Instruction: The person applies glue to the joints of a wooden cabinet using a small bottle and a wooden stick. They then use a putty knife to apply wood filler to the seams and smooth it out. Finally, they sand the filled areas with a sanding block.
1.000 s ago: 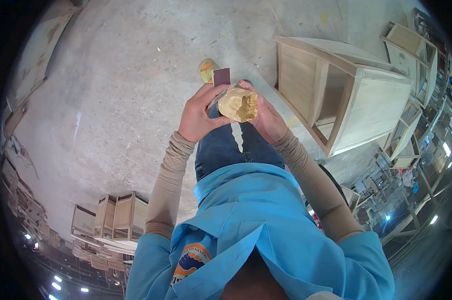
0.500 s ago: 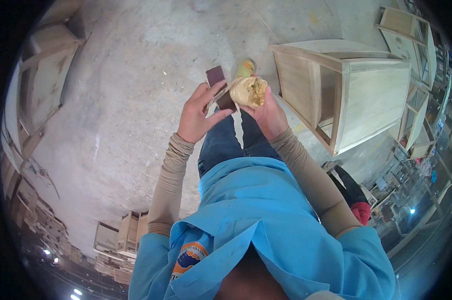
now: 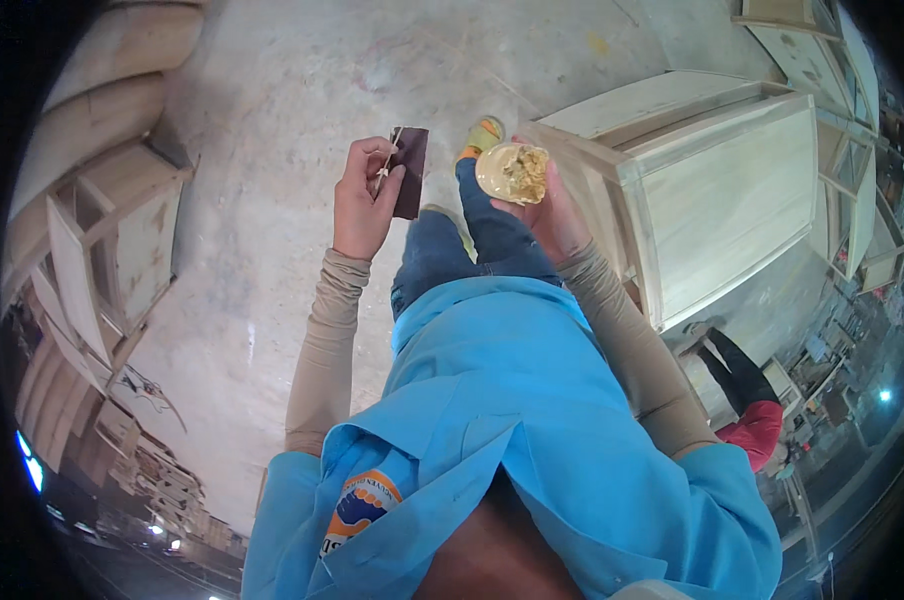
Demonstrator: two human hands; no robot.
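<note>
My left hand (image 3: 364, 200) pinches dark sandpaper sheet (image 3: 409, 170) plus thin blade, upper centre. My right hand (image 3: 547, 205) cups open putty tub (image 3: 513, 172) level, filler reachable, beside unfinished wooden cabinet (image 3: 712, 190).

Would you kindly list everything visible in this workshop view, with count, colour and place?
Dark brown flat rectangular sheet: one, held up in the left hand.
Small round tub of pale yellowish paste: one, resting in the right hand.
Large unfinished pale wooden cabinet: one, right of the hands, standing on the floor.
Unfinished wooden cabinet frames: several, pale, along the left edge.
More pale wooden frames: several, far right.
Grey concrete floor: dusty, underneath everything.
Another person in red and black clothing: one, lower right.
Left hand: gripping the sheet.
Right hand: cupping the tub.
</note>
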